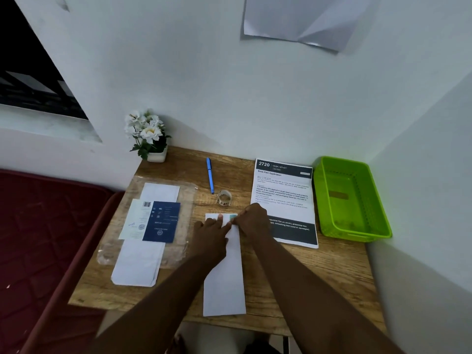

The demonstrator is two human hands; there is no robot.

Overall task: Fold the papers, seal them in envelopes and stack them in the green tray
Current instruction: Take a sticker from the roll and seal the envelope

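A long white envelope (224, 282) lies lengthwise on the wooden desk (319, 272), its far end under my hands. My left hand (209, 233) presses flat on that far end with straight fingers. My right hand (251, 219) has curled fingers pinching at the envelope's flap, where a small teal patch (233, 217) shows. A printed sheet (283, 192) lies just right of my hands. The green tray (329, 200) stands at the desk's right edge by the wall. A stack of white envelopes (139, 264) lies on the left.
A clear plastic sleeve (184, 200) on the left carries a dark blue card (162, 222) and a pale label. A blue pen (210, 175) and a small tape roll (224, 198) lie behind my hands. A flower pot (157, 155) stands at the back left. A red mattress (38, 238) borders the desk's left side.
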